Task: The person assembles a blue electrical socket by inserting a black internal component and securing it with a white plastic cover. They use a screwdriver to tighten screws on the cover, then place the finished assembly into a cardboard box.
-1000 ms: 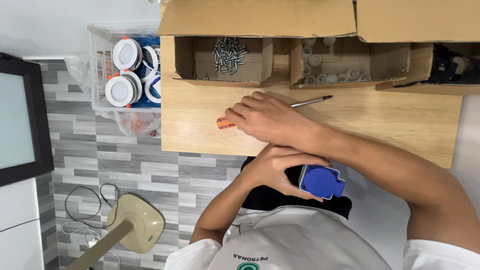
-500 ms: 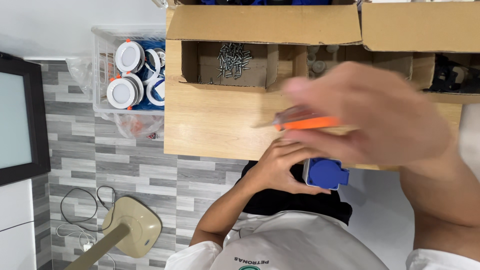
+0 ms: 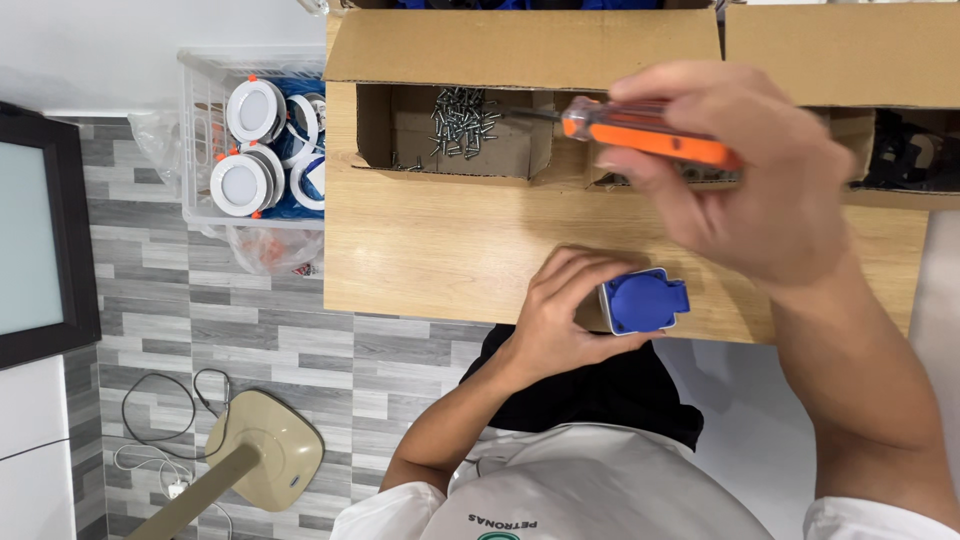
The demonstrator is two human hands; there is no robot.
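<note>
My left hand (image 3: pixel 558 312) grips a blue and grey socket housing (image 3: pixel 645 300) at the near edge of the wooden table (image 3: pixel 430 250). My right hand (image 3: pixel 775 195) is raised close to the camera above the table and is closed around an orange-handled screwdriver (image 3: pixel 650 135). The screwdriver's metal shaft points left, towards an open cardboard box (image 3: pixel 520 50) that holds a heap of loose screws (image 3: pixel 462 120). The screwdriver tip is apart from the blue housing.
More open cardboard boxes (image 3: pixel 840 40) line the table's far side; one at the right holds black parts (image 3: pixel 905 150). A clear plastic crate (image 3: pixel 200 140) of round white lamps stands left of the table. A beige fan base (image 3: pixel 270 450) and cables lie on the tiled floor.
My right hand took the orange screwdriver from the table and lifted it up towards the camera. My left hand has kept the blue housing at the table's near edge.
</note>
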